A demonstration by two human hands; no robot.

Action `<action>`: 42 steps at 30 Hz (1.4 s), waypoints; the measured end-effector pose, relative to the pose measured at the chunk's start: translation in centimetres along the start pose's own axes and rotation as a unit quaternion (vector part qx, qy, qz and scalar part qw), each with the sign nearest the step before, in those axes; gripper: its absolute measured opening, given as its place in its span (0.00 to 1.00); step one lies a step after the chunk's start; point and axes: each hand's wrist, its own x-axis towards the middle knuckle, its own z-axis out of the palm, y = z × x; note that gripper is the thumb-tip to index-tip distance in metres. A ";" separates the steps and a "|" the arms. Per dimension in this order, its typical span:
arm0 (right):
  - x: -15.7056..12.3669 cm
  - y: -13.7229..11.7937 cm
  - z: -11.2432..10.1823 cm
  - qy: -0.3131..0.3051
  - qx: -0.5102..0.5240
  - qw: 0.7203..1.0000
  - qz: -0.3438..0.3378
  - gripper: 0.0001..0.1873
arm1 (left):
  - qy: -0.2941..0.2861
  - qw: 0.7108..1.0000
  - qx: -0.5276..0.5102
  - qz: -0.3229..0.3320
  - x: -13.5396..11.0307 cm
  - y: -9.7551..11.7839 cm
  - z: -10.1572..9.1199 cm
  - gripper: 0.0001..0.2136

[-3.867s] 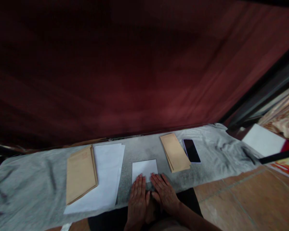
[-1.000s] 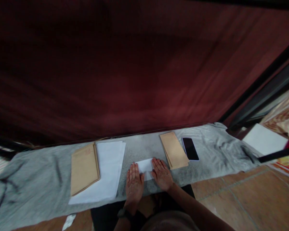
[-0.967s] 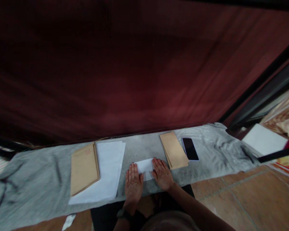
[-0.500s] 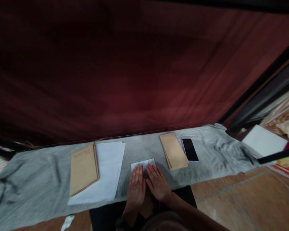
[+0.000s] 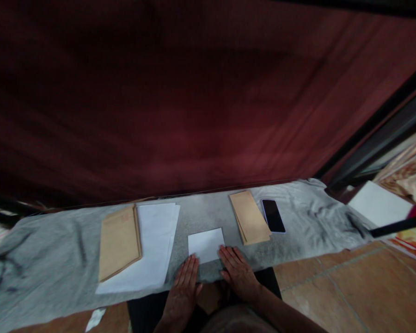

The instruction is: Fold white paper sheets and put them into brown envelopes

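Gray cloth (image 5: 208, 213) | phone (image 5: 273, 216) beside envelopes (image 5: 250, 219) | left fingers (image 5: 188, 269), right fingers (image 5: 229, 257) released, touching small paper (image 5: 205, 244)

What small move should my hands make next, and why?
Perhaps pinch the small paper by its near corners: it lies flat, with your left hand at the near left corner and your right hand at the near right one.

Paper piece (image 5: 206, 244) mid-desk (image 5: 208, 210); left hand (image 5: 184, 286) at its near-left corner, right hand (image 5: 239, 273) at near-right. Left: paper sheets (image 5: 157, 249), envelope stack (image 5: 119, 245) on their left part. Right: second envelope stack (image 5: 250, 218), then phone (image 5: 273, 216) just beside. Backdrop (image 5: 194, 115) behind.
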 end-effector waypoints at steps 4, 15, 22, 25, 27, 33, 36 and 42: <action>-0.1 0.1 -0.3 -0.003 0.001 1.000 -0.011 0.34 | -0.030 0.997 -0.021 0.075 -1.1 -3.0 -1.8 0.32; -0.2 0.0 -0.3 0.003 -0.003 1.000 -0.009 0.34 | -0.033 0.994 -0.065 0.080 4.0 0.6 -0.5 0.30; 0.7 0.2 -0.2 -0.002 0.016 1.000 -0.011 0.31 | 0.012 0.999 -0.040 0.021 2.9 2.1 0.8 0.27; 2.5 -0.1 0.3 0.011 0.027 1.000 -0.004 0.29 | -0.005 0.998 -0.060 -0.023 3.7 2.1 0.9 0.23; 4.0 -0.3 0.9 0.014 0.029 0.999 -0.002 0.29 | -0.016 0.995 -0.075 -0.067 5.1 2.1 1.0 0.22; 6.5 0.3 3.0 0.006 -0.004 1.000 -0.006 0.28 | -0.013 0.991 -0.071 -0.114 8.4 2.0 2.2 0.25; 6.4 0.8 3.6 0.022 -0.039 0.999 0.004 0.27 | -0.016 0.991 -0.040 -0.123 8.2 2.0 3.0 0.26; 5.8 1.3 4.0 0.061 -0.085 0.994 0.038 0.27 | 0.003 0.987 -0.009 -0.161 7.5 2.2 3.9 0.27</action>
